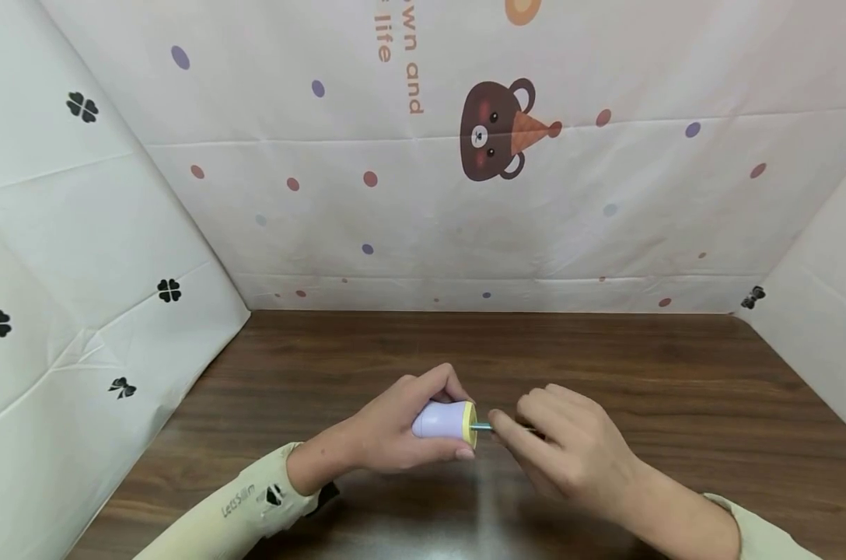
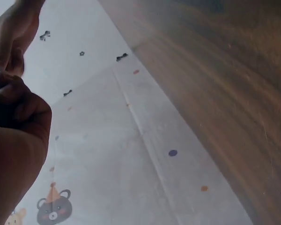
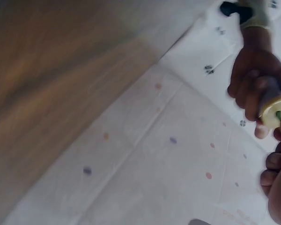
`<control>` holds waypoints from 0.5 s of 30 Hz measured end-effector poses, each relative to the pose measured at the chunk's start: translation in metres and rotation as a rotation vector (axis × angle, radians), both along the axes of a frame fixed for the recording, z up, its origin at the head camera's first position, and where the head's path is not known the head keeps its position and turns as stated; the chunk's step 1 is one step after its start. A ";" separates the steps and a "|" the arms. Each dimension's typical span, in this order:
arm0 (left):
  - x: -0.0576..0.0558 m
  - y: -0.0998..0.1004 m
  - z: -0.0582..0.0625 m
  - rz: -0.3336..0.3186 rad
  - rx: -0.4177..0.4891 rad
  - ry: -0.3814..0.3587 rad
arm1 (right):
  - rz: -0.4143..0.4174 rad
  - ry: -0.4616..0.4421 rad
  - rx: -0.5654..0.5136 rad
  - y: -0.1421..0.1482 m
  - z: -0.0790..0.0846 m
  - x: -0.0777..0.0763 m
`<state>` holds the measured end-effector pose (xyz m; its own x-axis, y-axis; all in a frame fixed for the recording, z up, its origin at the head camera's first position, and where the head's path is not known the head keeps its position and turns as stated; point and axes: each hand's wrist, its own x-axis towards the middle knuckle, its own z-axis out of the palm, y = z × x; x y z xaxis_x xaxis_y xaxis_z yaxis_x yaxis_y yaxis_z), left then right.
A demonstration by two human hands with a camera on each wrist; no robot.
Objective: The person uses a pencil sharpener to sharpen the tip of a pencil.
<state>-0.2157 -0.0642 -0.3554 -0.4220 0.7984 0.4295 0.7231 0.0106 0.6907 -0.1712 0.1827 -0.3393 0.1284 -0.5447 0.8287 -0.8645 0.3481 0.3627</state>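
Observation:
My left hand (image 1: pixel 395 445) grips a small lavender barrel with a yellow end, which looks like a pencil sharpener (image 1: pixel 440 420). A thin teal pencil (image 1: pixel 482 426) enters the hole in that yellow end, and my right hand (image 1: pixel 570 451) pinches its other part. The pencil's tip is hidden inside, and most of its rear lies behind the right fingers. Both hands are above the table, facing each other. From the right wrist view, the sharpener's round yellow face (image 3: pixel 270 111) shows the pencil in its centre. The left wrist view shows the sharpener only as a dark shape.
A dark brown wood-grain table (image 1: pixel 395 342) lies under the hands. White printed sheets enclose it: a back sheet (image 1: pixel 423 218) with dots and a bear, a left sheet (image 1: pixel 59 210) and a right sheet (image 1: pixel 822 257).

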 end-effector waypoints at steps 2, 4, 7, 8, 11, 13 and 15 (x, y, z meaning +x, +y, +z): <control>0.000 0.001 0.000 -0.043 0.011 -0.065 | 0.005 0.204 -0.009 -0.001 0.003 -0.005; 0.000 0.002 0.000 -0.087 0.015 -0.136 | 0.014 0.316 -0.020 -0.001 0.003 -0.007; 0.000 0.004 -0.001 -0.125 0.010 -0.208 | 0.015 0.335 -0.037 -0.003 0.000 -0.007; 0.000 0.004 -0.001 -0.125 0.003 -0.216 | 0.014 0.303 -0.040 -0.004 -0.001 -0.006; 0.001 0.004 -0.003 -0.084 -0.033 -0.156 | 0.007 0.112 -0.043 -0.007 -0.007 -0.001; 0.002 0.004 -0.004 -0.027 -0.072 -0.037 | 0.010 -0.110 -0.044 -0.007 -0.013 0.003; 0.003 0.004 -0.004 0.041 -0.112 0.184 | 0.019 -0.415 -0.044 -0.003 -0.018 0.010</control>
<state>-0.2125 -0.0604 -0.3590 -0.3777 0.8291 0.4123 0.8343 0.1117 0.5398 -0.1613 0.1793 -0.3575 -0.2119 -0.5088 0.8344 -0.9406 0.3380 -0.0328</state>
